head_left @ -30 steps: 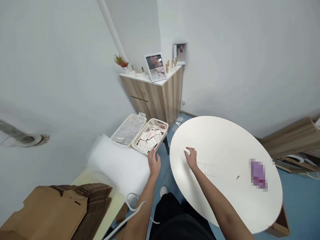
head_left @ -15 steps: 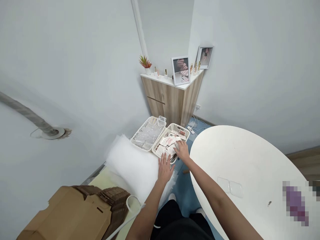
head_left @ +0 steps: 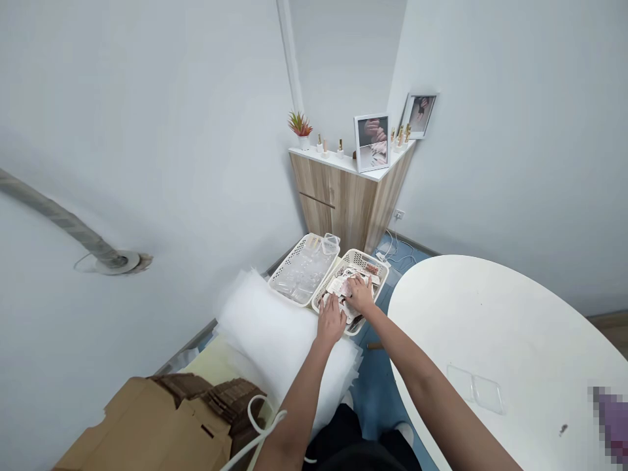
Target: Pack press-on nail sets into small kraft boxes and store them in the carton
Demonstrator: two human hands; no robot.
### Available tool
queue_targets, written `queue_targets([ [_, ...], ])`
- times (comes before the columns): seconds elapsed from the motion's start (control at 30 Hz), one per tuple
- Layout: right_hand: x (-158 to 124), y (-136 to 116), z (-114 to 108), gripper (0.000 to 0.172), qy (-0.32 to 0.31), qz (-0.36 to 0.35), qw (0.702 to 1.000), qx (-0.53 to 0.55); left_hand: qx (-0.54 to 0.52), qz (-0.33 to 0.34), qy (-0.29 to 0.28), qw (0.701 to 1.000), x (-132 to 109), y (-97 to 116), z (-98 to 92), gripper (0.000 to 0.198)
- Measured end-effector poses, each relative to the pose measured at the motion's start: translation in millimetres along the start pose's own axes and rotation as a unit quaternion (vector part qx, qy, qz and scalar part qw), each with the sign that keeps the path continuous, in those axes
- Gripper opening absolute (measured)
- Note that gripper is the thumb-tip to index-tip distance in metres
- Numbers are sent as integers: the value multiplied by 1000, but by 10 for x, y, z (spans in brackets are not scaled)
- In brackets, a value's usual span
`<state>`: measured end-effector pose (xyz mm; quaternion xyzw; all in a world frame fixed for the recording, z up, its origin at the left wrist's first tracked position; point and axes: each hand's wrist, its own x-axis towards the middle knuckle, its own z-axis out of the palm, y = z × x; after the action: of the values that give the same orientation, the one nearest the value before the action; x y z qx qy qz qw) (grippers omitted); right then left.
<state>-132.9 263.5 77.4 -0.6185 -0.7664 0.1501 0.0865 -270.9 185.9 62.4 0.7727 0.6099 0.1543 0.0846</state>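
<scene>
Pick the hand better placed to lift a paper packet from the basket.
Right, probably: the right hand rests on the paper packets, while the left hand lies across the near rim of the cream plastic basket.

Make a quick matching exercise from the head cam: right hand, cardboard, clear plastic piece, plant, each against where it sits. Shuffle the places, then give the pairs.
Things
1. right hand
2. flattened cardboard stack
3. clear plastic piece
4. potted plant

Places
A. on top of the wooden cabinet
B. on the paper packets in the cream basket
C. beside the white padding sheet
D. on the round white table

Pairs: 1-B, 2-C, 3-D, 4-A
</scene>
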Motion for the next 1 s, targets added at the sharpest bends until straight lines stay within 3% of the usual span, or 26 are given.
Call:
queue_targets([
  [0.13,-91,27,-95,54,26,-8,999,27,12,0,-53,999,213,-98,47,55],
  [0.23,-217,165,-206,56,69,-7,995,65,8,7,-39,999,212,-113,80,55],
  [0.33,-479,459,-311,60,131,-11,985,116,-26,40,-6,999,187,-18,53,57],
  [0.4,-751,731,-370,61,162,-13,977,138,-68,75,7,995,178,161,22,60],
  [0.5,-1278,1170,-443,64,170,-9,975,144,-137,150,-13,979,151,602,34,64],
  [0.6,-1863,1528,-493,66,126,-10,982,138,-186,244,-76,949,72,1118,179,70],
  [0.7,-2394,1731,-512,68,75,1,986,148,-212,320,-157,910,-57,1554,437,71],
  [0.83,-2911,1865,-496,73,28,49,982,178,-230,340,-227,883,-260,1942,799,67],
  [1.0,-3330,2198,-437,76,27,100,981,162,-205,317,-243,893,-475,2291,1118,64],
])
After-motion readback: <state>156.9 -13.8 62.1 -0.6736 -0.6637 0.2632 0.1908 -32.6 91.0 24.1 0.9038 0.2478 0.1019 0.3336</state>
